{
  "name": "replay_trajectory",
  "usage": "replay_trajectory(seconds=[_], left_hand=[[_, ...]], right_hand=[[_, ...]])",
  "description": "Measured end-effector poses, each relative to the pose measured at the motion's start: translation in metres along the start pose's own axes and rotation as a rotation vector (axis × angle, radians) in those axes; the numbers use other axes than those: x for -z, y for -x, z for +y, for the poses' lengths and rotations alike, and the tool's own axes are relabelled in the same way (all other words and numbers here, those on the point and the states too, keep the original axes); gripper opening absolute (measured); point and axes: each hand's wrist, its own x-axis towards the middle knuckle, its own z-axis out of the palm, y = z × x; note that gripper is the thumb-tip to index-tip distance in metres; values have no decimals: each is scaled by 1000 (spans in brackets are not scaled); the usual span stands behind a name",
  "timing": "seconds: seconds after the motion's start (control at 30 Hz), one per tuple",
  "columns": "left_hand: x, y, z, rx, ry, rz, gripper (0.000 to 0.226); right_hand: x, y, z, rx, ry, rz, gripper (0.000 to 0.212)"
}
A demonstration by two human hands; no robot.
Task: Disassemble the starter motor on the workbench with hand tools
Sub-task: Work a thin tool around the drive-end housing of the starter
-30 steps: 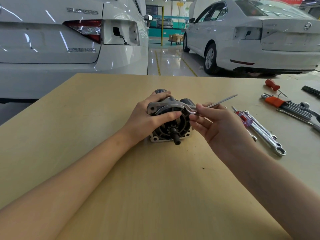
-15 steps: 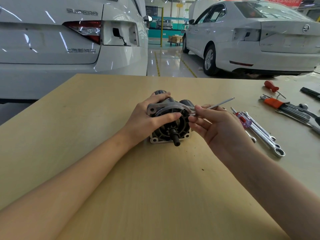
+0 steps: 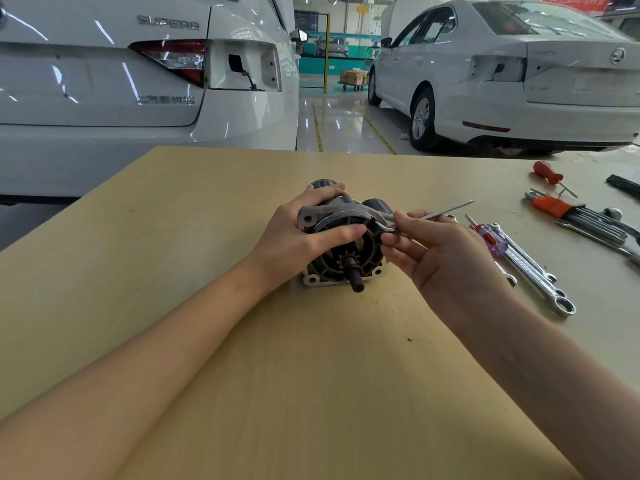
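You're gripping the dark, silver-flanged starter motor (image 3: 341, 242) w/ your left hand (image 3: 298, 237), fingers curling over its top, and it's lying mid-bench on the pale wooden bench (image 3: 242, 358) w/ its shaft pointing toward you. Your right hand (image 3: 440, 251) is pinching a slim chrome wrench (image 3: 433, 216), whose head is sitting at the motor's upper-right flange. The wrench's long axis is running up-right, away from the motor, which is lying just left of that hand, so the swing probably needs room on that side.
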Motion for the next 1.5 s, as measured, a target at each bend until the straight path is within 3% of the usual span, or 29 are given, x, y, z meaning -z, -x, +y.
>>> replay_trajectory(seconds=[0.23, 0.37, 0.57, 0.63, 0.73, 0.93, 1.1, 1.23, 1.33, 1.5], left_hand=[[0, 0, 0, -5, -12, -5, 57], [0, 0, 1, 1, -14, -13, 59], [0, -1, -1, 1, -9, -1, 51], [0, -1, -2, -11, -25, -10, 49], [1, -1, -3, -17, -8, -2, 50], [3, -2, -4, -47, -72, -18, 60], [0, -1, 0, -15, -2, -13, 66], [1, 0, 2, 2, -10, -1, 65], [1, -1, 0, 6, -22, 9, 57], [0, -1, 1, -10, -5, -1, 65]], right_hand=[[1, 1, 0, 23, 19, 2, 13], [2, 3, -1, 127, 85, -62, 20], [-1, 1, 8, 753, 806, -113, 43], [0, -1, 10, 900, 981, -120, 37], [3, -2, 11, 1002, 1104, -156, 24], [4, 0, 12, 1031, 1163, -211, 21], [-4, 5, 7, 678, 603, -36, 10], [-1, 6, 1, 353, 283, -5, 3], [0, 3, 1, 197, 162, 46, 8], [0, 2, 0, 149, 112, 59, 18]])
